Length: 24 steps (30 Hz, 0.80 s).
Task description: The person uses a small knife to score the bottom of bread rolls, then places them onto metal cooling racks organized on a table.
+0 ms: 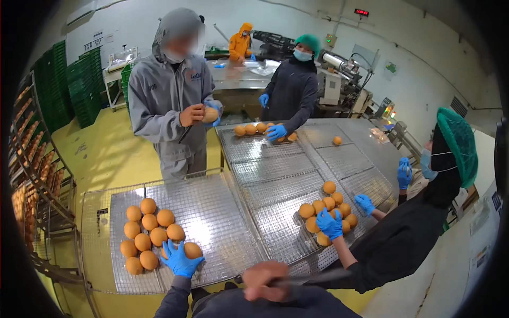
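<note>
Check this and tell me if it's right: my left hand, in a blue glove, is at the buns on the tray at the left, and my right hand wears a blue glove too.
Not quite: the head view shows your right hand bare, with no glove. Your left hand, in a blue glove, is at the buns on the tray at the left.

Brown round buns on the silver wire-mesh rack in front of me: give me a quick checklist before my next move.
1. Brown round buns in a single layer on the silver wire-mesh rack: ok.
2. Blue-gloved left hand at the buns, fingers spread: ok.
3. Left hand's contact firm on one bun: cannot tell.
4. Right hand gloved: not ok, it looks bare.
5. Long, dark grey tool in the right hand, away from the buns: ok.
6. Tool's edge condition: cannot tell, it is blurred.
</note>
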### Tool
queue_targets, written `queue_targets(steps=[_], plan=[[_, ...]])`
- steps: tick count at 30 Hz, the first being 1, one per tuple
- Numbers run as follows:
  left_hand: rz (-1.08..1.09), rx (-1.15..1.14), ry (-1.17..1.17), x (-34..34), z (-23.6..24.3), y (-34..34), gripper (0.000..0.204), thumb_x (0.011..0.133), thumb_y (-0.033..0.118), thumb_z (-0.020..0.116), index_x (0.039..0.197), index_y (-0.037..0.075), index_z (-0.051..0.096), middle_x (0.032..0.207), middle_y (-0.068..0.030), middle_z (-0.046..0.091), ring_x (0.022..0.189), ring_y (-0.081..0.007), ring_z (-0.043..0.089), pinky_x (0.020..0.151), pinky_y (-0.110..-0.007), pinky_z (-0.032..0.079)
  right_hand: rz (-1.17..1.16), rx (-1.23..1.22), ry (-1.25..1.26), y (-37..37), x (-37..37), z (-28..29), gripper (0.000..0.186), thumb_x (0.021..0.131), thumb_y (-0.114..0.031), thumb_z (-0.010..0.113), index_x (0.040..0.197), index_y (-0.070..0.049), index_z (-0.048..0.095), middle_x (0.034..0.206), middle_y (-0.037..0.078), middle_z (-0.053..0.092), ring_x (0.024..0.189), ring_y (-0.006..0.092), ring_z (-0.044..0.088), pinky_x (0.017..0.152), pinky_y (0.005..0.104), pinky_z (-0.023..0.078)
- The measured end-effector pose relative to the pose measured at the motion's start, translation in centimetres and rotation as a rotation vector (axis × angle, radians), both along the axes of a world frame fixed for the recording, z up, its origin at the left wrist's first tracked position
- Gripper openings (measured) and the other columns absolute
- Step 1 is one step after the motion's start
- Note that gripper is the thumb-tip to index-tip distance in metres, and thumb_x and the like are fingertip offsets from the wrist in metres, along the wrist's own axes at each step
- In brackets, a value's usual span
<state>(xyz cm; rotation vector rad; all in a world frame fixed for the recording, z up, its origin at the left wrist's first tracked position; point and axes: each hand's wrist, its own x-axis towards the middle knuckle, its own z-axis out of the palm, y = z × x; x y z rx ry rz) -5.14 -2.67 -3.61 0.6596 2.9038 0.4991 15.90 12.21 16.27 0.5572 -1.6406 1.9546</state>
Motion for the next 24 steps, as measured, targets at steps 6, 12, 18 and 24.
queue_targets(steps=[6,12,18,24], plan=[[-0.098,0.053,-0.071,0.2,-1.1,2.1,0.096,0.054,0.067,0.077,0.129,0.011,0.057,0.155,-0.0187,0.019,0.145,-0.0346,0.01,0.109,-0.064,0.01,-0.065,0.095,-0.911,-1.5,1.5,-15.9,0.025,0.089,-0.02,0.068,0.105,-0.001,0.066,0.089,0.005,0.068,0.081,0.0107,0.06,0.074,0.0241,0.047],[-0.103,0.038,-0.008,0.2,-2.5,1.5,0.095,0.057,0.069,0.075,0.129,0.009,0.056,0.153,-0.019,0.021,0.145,-0.0344,0.01,0.11,-0.064,0.005,-0.163,0.042,-0.99,-0.4,1.9,-14.3,0.022,0.087,-0.019,0.071,0.101,-0.002,0.069,0.088,0.005,0.07,0.08,0.01,0.063,0.072,0.0242,0.049],[-0.124,0.073,0.055,0.7,-2.2,1.8,0.093,0.057,0.066,0.075,0.13,0.011,0.055,0.152,-0.0186,0.026,0.144,-0.0356,0.011,0.112,-0.063,0.002,-0.335,-0.067,-0.634,1.6,0.8,-4.6,0.012,0.083,-0.008,0.072,0.093,-0.002,0.07,0.083,0.007,0.068,0.074,0.0134,0.064,0.068,0.0243,0.049],[-0.215,0.097,0.057,0.6,-2.7,3.4,0.093,0.061,0.064,0.074,0.134,0.011,0.051,0.151,-0.018,0.029,0.144,-0.0362,0.012,0.112,-0.062,-0.001,-0.635,0.238,0.362,3.4,1.8,10.3,0.019,0.069,0.006,0.076,0.087,0.001,0.069,0.073,0.011,0.065,0.052,0.0151,0.056,0.044,0.0254,0.04]])
